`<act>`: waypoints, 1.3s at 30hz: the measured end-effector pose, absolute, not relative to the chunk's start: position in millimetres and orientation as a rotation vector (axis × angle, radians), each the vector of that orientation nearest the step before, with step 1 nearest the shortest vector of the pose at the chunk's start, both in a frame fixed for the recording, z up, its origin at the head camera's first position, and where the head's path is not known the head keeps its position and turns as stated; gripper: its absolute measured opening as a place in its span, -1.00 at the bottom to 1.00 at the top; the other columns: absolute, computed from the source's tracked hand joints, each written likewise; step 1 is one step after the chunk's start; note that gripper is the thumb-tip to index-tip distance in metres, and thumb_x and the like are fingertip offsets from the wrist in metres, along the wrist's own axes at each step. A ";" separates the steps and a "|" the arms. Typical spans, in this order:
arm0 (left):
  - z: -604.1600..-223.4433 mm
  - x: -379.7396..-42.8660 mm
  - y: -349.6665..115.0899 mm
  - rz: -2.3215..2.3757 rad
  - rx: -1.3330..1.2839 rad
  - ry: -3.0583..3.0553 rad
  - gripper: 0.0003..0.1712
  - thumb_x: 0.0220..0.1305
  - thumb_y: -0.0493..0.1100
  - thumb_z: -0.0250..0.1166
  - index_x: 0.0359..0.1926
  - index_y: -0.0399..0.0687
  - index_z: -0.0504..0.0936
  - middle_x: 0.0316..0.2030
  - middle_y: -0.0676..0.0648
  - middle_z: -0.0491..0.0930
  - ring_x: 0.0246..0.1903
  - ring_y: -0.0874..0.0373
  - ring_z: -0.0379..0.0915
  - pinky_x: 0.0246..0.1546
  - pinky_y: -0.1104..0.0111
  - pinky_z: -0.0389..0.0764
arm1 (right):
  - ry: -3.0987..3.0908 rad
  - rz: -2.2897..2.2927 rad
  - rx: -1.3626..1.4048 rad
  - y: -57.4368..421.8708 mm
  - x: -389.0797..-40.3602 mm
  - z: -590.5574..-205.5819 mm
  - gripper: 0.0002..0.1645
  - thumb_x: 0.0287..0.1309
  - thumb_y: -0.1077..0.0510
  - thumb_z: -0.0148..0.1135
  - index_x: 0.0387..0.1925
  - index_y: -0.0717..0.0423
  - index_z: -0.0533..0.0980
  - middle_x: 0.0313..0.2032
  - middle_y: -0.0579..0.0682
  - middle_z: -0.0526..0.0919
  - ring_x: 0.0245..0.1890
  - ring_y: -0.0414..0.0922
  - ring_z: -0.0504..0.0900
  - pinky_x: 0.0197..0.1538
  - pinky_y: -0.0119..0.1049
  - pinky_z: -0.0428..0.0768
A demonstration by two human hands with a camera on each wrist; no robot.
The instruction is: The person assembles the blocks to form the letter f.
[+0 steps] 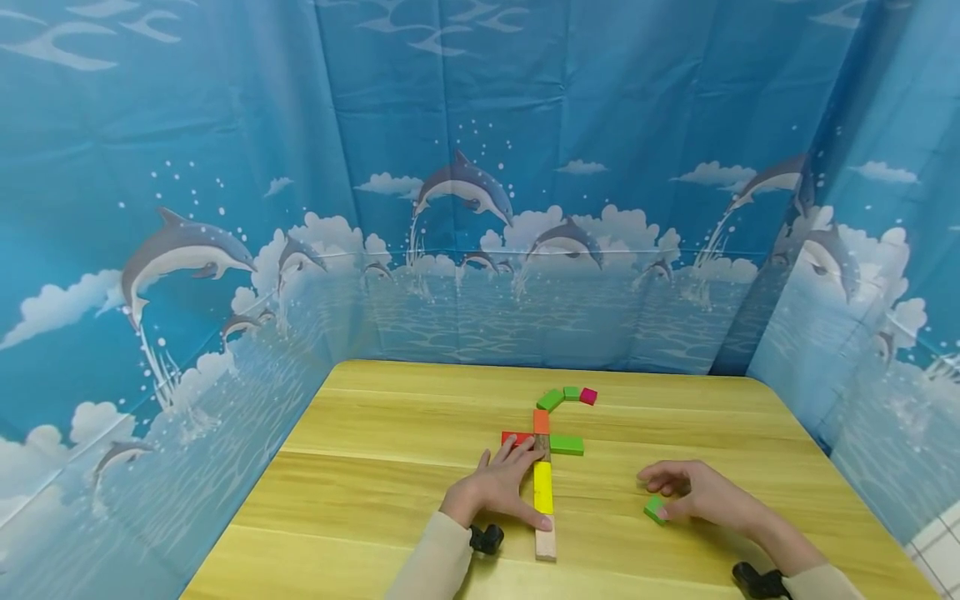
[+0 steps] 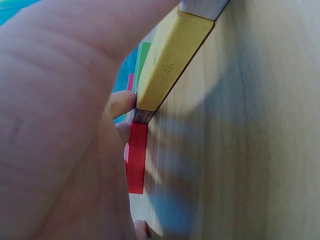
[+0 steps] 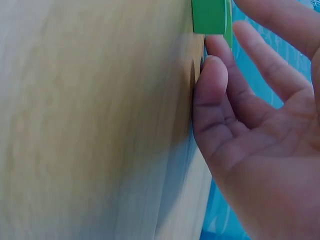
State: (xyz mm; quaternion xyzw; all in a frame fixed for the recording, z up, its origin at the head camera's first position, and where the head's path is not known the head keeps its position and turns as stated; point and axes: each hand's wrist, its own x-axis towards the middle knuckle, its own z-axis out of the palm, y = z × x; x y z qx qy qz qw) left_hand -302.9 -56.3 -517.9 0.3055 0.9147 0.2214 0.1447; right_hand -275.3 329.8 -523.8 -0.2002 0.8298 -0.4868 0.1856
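My left hand (image 1: 498,487) lies spread over a figure of flat toy blocks. Its fingertips rest by the red block (image 1: 516,437) and the dark brown block (image 1: 543,448). The thumb reaches the joint between the yellow block (image 1: 543,486) and the pale wooden block (image 1: 546,546). To the right, my right hand (image 1: 705,497) is loosely bent over a small green block (image 1: 654,509). Its thumb is right at the block's edge, while the other fingers stand apart beyond it. In the right wrist view the green block (image 3: 209,17) shows at the top, past the bent fingers.
An orange block (image 1: 541,421) continues the column at its far end, with a long green block (image 1: 567,446) on its right side. Beyond, two green blocks and a magenta block (image 1: 588,397) form a curve. A dolphin-print curtain (image 1: 480,308) hangs behind the wooden table (image 1: 360,500).
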 end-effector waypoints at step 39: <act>-522.1 -305.7 -57.1 0.640 0.889 2.628 0.25 -0.02 0.48 0.44 0.60 0.35 0.02 0.60 0.11 -0.21 0.57 0.01 -0.46 0.41 -0.28 -0.25 | 2.443 -1.279 -0.691 327.0 -273.6 -530.5 -0.66 0.17 0.12 0.47 -0.08 0.16 0.59 -0.16 0.08 0.60 -0.25 -0.06 0.53 -0.19 -0.34 0.54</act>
